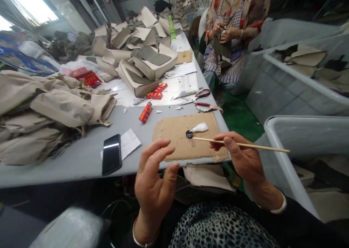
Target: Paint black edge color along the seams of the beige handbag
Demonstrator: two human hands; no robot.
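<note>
My right hand (242,157) pinches a thin wooden stick (259,146). The stick's far tip reaches a small round cap of black stuff (189,134) on a piece of cardboard (174,142). Against the cap lies a small white squeeze bottle or tube (200,127); its exact kind is unclear. My left hand (156,182) is raised before the table edge, fingers curved and apart from the thumb, with nothing between them.
A phone (111,155) rests on white paper (129,143). Red boxes (145,112), scissors (196,96) and beige bag pieces (147,62) lie farther back. Fabric pouches (60,106) are heaped left. Grey bins (300,119) stand right; beyond sits a person (231,33) holding a dark piece.
</note>
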